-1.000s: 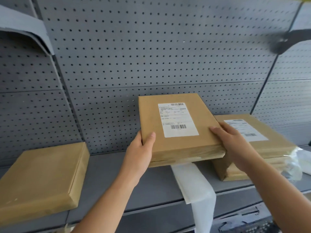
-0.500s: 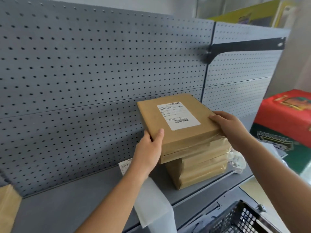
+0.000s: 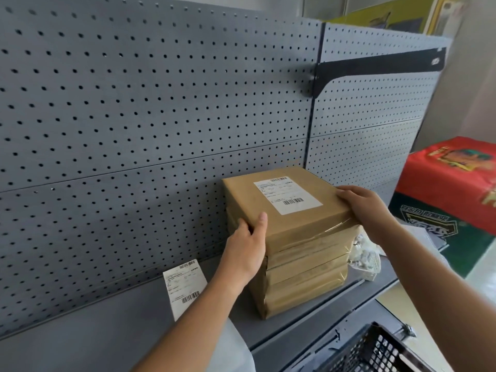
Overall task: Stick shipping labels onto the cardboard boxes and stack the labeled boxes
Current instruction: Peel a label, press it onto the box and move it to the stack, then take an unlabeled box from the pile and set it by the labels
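Note:
A flat brown labeled box (image 3: 295,221) lies on top of a stack of similar boxes (image 3: 306,285) on the grey shelf (image 3: 120,326). Its white shipping label (image 3: 287,196) faces up. My left hand (image 3: 245,248) grips the top box's near left corner, thumb on top. My right hand (image 3: 367,210) holds its right edge, fingers on the top face. A strip of shipping labels (image 3: 184,287) lies on the shelf left of the stack and hangs over the front edge.
A grey pegboard wall (image 3: 134,130) backs the shelf, with a black bracket (image 3: 375,68) up right. Crumpled clear plastic (image 3: 366,261) lies right of the stack. A red and green carton (image 3: 453,194) stands at right. A black mesh basket (image 3: 375,353) sits below.
Both hands have carried the labeled box right and lowered it onto the stack. The view has swung right, so the unlabeled box at left is out of sight.

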`<move>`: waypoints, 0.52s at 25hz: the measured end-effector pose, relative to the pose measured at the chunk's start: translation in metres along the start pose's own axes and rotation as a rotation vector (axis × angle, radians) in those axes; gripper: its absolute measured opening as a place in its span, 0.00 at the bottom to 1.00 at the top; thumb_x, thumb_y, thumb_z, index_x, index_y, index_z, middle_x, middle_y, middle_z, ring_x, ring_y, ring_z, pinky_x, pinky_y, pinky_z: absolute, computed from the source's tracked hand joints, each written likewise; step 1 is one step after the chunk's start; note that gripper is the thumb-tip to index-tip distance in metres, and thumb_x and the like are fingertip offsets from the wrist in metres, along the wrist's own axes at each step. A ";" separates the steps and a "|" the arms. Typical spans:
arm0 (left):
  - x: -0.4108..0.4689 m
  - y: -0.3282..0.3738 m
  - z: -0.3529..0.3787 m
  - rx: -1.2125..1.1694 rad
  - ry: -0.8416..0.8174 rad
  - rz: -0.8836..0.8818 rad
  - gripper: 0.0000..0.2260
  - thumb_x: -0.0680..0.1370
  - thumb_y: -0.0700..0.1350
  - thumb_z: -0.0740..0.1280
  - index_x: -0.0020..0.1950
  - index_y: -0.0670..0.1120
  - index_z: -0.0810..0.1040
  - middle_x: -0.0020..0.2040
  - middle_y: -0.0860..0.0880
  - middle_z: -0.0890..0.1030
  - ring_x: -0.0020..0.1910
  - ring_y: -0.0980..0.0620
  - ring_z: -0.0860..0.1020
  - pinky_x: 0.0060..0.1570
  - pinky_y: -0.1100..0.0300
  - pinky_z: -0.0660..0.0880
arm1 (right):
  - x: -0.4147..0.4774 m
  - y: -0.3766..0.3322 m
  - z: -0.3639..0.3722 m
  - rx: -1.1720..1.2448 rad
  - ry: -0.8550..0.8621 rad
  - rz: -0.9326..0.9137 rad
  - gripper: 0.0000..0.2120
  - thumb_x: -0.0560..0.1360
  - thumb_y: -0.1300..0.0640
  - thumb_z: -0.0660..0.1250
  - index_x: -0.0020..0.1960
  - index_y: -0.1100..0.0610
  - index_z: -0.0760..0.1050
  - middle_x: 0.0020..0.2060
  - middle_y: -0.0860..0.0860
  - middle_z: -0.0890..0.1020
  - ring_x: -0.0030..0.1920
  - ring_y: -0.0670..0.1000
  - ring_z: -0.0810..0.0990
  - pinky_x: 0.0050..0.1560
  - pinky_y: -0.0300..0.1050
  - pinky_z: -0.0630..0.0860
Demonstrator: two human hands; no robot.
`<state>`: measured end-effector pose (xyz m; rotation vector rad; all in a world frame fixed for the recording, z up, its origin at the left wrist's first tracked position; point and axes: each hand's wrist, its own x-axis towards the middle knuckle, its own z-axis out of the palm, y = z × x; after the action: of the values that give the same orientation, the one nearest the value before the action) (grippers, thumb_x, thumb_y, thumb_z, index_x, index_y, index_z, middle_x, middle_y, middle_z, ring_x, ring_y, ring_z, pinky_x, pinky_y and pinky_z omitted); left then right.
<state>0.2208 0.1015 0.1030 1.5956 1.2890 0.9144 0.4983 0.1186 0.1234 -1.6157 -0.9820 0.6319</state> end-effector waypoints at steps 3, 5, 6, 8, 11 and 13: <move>0.000 -0.004 0.006 0.038 0.022 0.005 0.29 0.81 0.66 0.53 0.76 0.50 0.68 0.68 0.52 0.78 0.68 0.50 0.74 0.62 0.60 0.67 | 0.004 0.007 0.002 -0.014 -0.007 -0.004 0.09 0.76 0.50 0.68 0.55 0.46 0.83 0.50 0.45 0.84 0.54 0.50 0.80 0.60 0.51 0.75; 0.001 -0.004 0.007 0.062 0.054 0.017 0.28 0.82 0.65 0.54 0.75 0.50 0.70 0.66 0.52 0.79 0.67 0.50 0.75 0.61 0.61 0.68 | 0.005 0.007 0.003 -0.039 -0.006 -0.017 0.10 0.77 0.49 0.67 0.55 0.46 0.83 0.50 0.44 0.83 0.53 0.50 0.80 0.57 0.49 0.76; 0.002 -0.004 0.008 0.063 0.061 0.021 0.27 0.82 0.65 0.54 0.74 0.51 0.70 0.65 0.53 0.79 0.66 0.51 0.75 0.59 0.62 0.67 | 0.006 0.006 0.003 -0.051 -0.009 -0.023 0.09 0.77 0.49 0.67 0.55 0.46 0.83 0.49 0.44 0.83 0.52 0.49 0.79 0.54 0.48 0.75; 0.003 -0.005 0.007 0.062 0.051 0.027 0.27 0.81 0.65 0.54 0.74 0.51 0.71 0.65 0.53 0.79 0.66 0.51 0.75 0.58 0.63 0.67 | 0.005 0.004 0.004 -0.070 -0.016 -0.033 0.09 0.78 0.50 0.66 0.56 0.46 0.82 0.51 0.45 0.83 0.48 0.47 0.78 0.49 0.45 0.74; 0.003 -0.010 0.001 0.098 0.033 0.038 0.33 0.79 0.69 0.53 0.78 0.51 0.65 0.71 0.52 0.76 0.71 0.51 0.73 0.67 0.58 0.68 | 0.002 0.000 0.005 -0.183 0.040 -0.086 0.14 0.78 0.48 0.65 0.61 0.49 0.79 0.56 0.49 0.83 0.52 0.49 0.79 0.50 0.46 0.74; 0.000 -0.014 -0.012 0.205 0.103 0.049 0.34 0.79 0.69 0.51 0.80 0.51 0.62 0.75 0.50 0.73 0.74 0.49 0.70 0.71 0.52 0.67 | -0.005 -0.007 0.010 -0.316 0.124 -0.201 0.15 0.78 0.48 0.63 0.63 0.50 0.78 0.59 0.49 0.81 0.58 0.51 0.78 0.56 0.51 0.74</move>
<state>0.2052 0.1050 0.0939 1.7636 1.4596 0.9289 0.4861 0.1202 0.1272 -1.7769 -1.1765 0.2443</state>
